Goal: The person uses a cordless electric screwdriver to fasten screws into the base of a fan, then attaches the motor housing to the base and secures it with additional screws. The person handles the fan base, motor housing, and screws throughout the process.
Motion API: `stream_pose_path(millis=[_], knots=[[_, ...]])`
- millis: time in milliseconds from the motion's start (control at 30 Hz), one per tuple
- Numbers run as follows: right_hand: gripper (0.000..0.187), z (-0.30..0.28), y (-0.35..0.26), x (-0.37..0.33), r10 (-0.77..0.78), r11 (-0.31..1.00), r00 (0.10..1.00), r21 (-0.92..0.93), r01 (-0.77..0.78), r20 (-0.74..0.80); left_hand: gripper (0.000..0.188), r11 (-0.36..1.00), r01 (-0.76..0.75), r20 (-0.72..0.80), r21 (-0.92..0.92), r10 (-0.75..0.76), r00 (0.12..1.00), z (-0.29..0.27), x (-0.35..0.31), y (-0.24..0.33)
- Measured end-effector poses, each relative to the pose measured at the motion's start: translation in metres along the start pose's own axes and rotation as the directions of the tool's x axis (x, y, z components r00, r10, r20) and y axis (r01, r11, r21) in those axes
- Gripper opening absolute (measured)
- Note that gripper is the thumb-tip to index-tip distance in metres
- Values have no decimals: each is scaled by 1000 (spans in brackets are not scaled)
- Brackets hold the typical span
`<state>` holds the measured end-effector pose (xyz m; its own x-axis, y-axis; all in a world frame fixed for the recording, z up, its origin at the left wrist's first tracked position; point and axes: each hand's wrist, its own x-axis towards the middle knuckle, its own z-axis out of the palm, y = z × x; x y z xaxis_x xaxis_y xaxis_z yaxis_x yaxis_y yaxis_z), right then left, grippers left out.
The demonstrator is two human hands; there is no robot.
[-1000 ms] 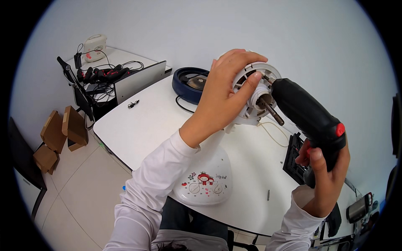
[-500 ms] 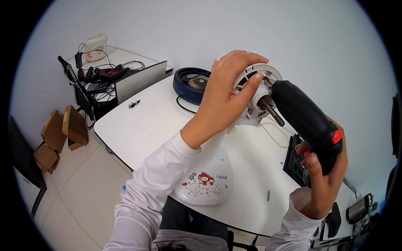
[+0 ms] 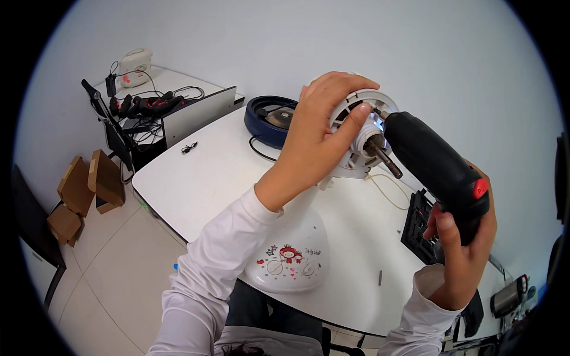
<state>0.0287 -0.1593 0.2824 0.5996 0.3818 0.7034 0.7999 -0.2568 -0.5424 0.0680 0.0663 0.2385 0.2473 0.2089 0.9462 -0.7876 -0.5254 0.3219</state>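
My left hand [image 3: 323,127] is wrapped round the white motor housing of an electric fan [image 3: 351,161], its thumb along the rim. A metal shaft [image 3: 387,161] sticks out of the housing's middle. My right hand [image 3: 466,231] grips a black cordless screwdriver [image 3: 432,159] with a red button. The screwdriver's bit reaches into the housing's upper edge beside my left thumb; its very tip is hidden. Below stands the fan's white base [image 3: 292,255], with two round knobs and cartoon pictures.
A dark blue round appliance [image 3: 256,126] stands behind my left hand. At the right lies a black tool case [image 3: 418,222]; a small grey bit [image 3: 380,277] lies nearer. A small black cable [image 3: 189,147] is at the left. Open cardboard boxes [image 3: 107,184] stand on the floor.
The screwdriver's handle end and my right hand have shifted slightly right. A bluish light now shows on the housing near the bit. My left hand keeps its hold.
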Motion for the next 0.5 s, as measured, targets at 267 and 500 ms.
stream_pose_path(millis=[267, 500], knots=[[53, -1, -2, 4, 25, 1000, 1000, -10, -25, 17, 25, 999, 46, 39, -4, -45, 998, -1, 3, 0], [57, -4, 0, 4, 14, 1000, 1000, -7, -14, 15, 77, 898, 308, 143, -315, -275, 951, -19, 2, -22]])
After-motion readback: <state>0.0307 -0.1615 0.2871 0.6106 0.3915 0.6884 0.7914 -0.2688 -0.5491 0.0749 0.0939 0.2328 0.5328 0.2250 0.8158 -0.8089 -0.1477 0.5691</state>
